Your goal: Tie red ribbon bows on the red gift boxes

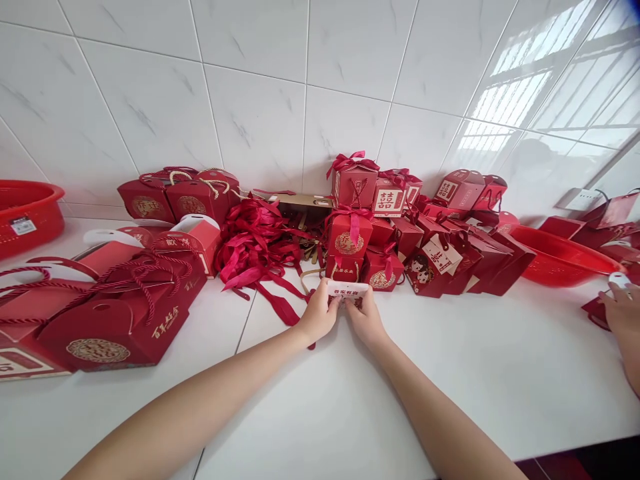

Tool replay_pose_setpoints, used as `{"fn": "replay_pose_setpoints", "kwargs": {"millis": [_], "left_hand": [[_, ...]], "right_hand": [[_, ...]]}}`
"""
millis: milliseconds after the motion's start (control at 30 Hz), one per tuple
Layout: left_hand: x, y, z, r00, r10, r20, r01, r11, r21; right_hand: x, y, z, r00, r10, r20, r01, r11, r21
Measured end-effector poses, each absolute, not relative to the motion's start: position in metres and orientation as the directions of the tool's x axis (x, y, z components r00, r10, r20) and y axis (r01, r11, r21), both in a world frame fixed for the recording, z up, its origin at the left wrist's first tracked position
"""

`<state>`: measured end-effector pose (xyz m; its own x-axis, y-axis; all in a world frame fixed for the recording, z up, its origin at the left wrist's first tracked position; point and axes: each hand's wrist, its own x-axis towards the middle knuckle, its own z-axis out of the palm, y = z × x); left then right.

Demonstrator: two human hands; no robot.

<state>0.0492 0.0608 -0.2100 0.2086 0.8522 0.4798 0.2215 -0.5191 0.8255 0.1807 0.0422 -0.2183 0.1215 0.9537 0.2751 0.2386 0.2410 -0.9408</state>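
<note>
Both left hand (pixel 319 313), right hand (pixel 367 319) grip card (pixel 345 287), perhaps marked 吾家有喜; box (pixel 144 320) reads 百年好合.

- The small white paper piece (pixel 345 286) at centre is displaying dark red printed characters.
- The large deep-red cardboard box (pixel 130 320) at front left is wearing a round, pale-gold patterned medallion (pixel 97 351) and gold lettering.
- Its twisted cord handle (pixel 152 303) is showing wine red.
- The tangled heap of satin ribbon (pixel 255 240) is gleaming crimson-pink.
- The upright red cardboard box (pixel 347 243) beside it is carrying a round gold medallion.
- The dark-red cardboard box (pixel 420 270) farther right is displaying a cartoon figure in black and cream.
- The two round plastic basins (pixel 565 263) are glowing bright orange-red.
- The glossy ceramic wall tiles (pixel 255 127) are showing white with grey veins.
</note>
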Motion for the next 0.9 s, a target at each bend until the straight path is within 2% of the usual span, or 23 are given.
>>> {"fn": "replay_pose_setpoints", "kwargs": {"millis": [267,567,733,900], "left_hand": [[0.049,0.059,-0.210,0.168,0.849,0.500,0.267,-0.528,0.806],[0.050,0.062,-0.213,0.077,0.897,0.436,0.257,-0.441,0.860],[0.049,0.061,-0.209,0.077,0.916,0.394,0.195,-0.402,0.895],[0.048,0.067,-0.209,0.073,0.944,0.321,0.056,-0.325,0.944]], "right_hand": [[0.187,0.045,-0.217,0.041,0.954,0.297,0.241,0.279,-0.930],[0.188,0.049,-0.224,0.081,0.949,0.305,0.234,0.279,-0.931],[0.192,0.051,-0.226,0.092,0.952,0.293,0.252,0.262,-0.932],[0.194,0.049,-0.215,0.040,0.965,0.258,0.196,0.246,-0.949]]}}
